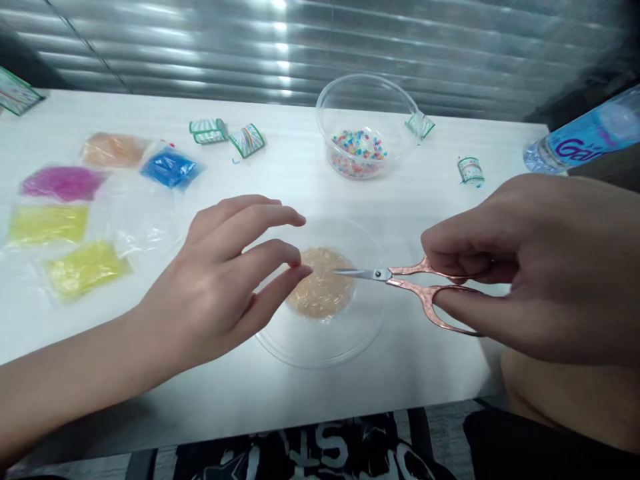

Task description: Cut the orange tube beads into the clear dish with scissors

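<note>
My right hand (520, 267) grips small rose-gold scissors (420, 288) by the loops, blades closed and pointing left over a clear shallow bowl (300, 343). A heap of pale peach beads (323, 290) lies in that bowl. My left hand (225, 283) hovers over the bowl's left side with fingers apart and slightly curled. Its fingertips are close to the beads and hold nothing.
A deeper clear bowl (367, 123) with mixed coloured beads stands at the back. Small bags of beads lie at the left: orange (113, 150), blue (170, 168), pink (63, 182), two yellow (47, 223). Cut label scraps (207, 131) and a water bottle (585, 137) lie near the far edge.
</note>
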`<state>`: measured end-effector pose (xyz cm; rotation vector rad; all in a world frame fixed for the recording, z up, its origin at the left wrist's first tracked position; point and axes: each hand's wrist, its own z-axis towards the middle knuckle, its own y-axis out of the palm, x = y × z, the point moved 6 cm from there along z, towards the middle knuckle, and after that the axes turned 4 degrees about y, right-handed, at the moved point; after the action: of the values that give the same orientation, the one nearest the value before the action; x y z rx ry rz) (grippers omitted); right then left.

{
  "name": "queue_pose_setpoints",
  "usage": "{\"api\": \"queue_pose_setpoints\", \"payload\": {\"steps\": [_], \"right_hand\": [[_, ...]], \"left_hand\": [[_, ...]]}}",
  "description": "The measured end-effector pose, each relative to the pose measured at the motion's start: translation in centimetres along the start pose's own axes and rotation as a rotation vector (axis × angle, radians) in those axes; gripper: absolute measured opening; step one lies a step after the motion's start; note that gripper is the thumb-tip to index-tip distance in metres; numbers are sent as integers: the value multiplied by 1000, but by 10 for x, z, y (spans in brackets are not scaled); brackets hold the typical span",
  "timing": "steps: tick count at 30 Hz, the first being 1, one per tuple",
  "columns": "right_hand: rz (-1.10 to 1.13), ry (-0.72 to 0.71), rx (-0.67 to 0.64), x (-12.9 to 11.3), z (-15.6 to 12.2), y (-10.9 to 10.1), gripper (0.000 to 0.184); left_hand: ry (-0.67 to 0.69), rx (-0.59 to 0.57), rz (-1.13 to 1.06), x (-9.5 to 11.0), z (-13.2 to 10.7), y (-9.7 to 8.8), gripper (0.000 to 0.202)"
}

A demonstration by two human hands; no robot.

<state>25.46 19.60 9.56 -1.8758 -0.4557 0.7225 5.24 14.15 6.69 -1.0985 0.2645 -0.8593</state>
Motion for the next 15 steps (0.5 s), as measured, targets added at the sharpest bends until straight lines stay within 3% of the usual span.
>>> {"api": "queue_pose_setpoints", "payload": {"steps": [4, 9, 11, 15], "right_hand": [[-159, -7, 117, -4, -7, -2, 34], [-269, 61, 11, -9, -8, -1, 22], [-269, 63, 3, -11, -7, -2, 18], [-155, -25, 122, -8, -6, -4, 14]], "left_hand": [[6, -36, 17, 0, 1, 2, 5], [-6, -30, 18, -4, 2, 2, 6], [6, -46, 5, -5, 3, 2, 13], [21, -66, -21, -5, 5, -1, 24]]}}
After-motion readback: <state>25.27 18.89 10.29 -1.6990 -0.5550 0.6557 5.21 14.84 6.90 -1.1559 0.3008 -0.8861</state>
